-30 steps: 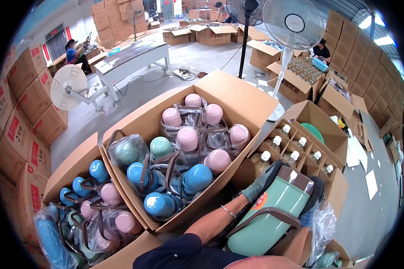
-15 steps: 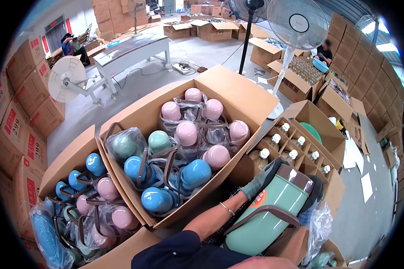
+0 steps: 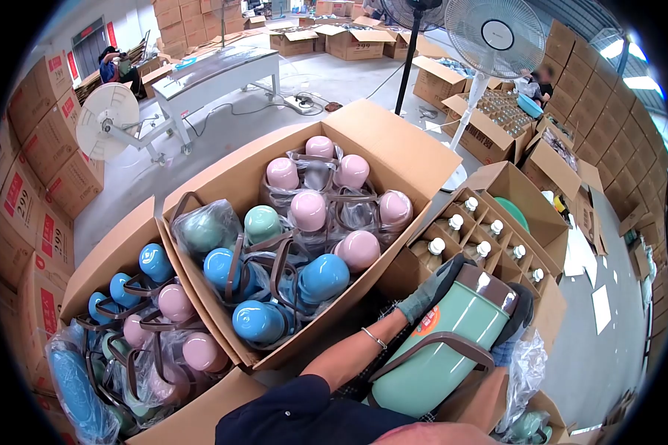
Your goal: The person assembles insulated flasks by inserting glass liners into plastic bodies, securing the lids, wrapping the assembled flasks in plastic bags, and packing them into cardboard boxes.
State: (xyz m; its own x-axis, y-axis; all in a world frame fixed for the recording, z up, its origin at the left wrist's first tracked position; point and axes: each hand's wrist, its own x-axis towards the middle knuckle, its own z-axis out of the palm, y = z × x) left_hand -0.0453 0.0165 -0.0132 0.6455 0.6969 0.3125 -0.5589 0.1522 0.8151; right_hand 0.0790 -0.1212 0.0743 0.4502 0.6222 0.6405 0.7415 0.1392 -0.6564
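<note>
A pale green flask (image 3: 434, 356) with a brown collar and brown handle lies tilted across my lap, an orange sticker on its side. My left hand (image 3: 432, 293), gloved, is closed on its upper left side by the collar. On the collar's right side my right hand (image 3: 518, 315), also gloved, grips the flask. Just beyond the collar, a divided carton (image 3: 412, 276) holds several clear bottles with white caps (image 3: 436, 245). To the left, an open carton (image 3: 304, 356) contains pink flasks (image 3: 308, 211), blue flasks (image 3: 323, 279) and green ones, some wrapped in plastic.
Another carton (image 3: 226, 393) of flasks is at the lower left. Crumpled clear plastic (image 3: 525, 378) hangs by my right wrist. A standing fan (image 3: 482, 81) rises behind the cartons. A white table (image 3: 215, 78) and two seated people are farther back, with stacked boxes on both sides.
The view has shifted slightly, and the cartons at left sit a little further left and up. Both hands keep their hold on the green flask, which has barely moved.
</note>
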